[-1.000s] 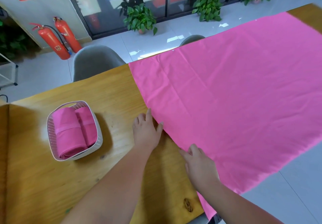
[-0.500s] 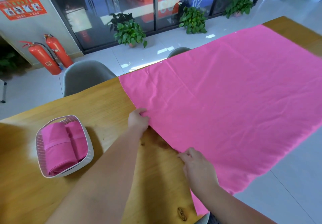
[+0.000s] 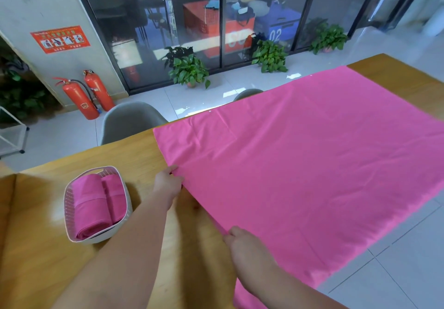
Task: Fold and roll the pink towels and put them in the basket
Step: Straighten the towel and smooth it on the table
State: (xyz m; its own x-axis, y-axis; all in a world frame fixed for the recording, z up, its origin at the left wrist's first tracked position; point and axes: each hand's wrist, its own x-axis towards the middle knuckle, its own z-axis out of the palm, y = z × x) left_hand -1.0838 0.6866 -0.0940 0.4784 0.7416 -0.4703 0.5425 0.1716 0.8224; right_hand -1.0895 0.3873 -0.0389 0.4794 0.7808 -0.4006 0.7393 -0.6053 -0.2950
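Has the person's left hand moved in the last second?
Yes. The left hand slid away from the person along the pink towel, from level with the middle of the basket to near its far rim.

"02" on blue box; seemingly "03" on glass pane.

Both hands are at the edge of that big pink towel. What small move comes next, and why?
Probably lift that edge and carry it rightward to fold the spread towel in half: the left hand and right hand both seem to pinch it, and it lies flat, unfolded.
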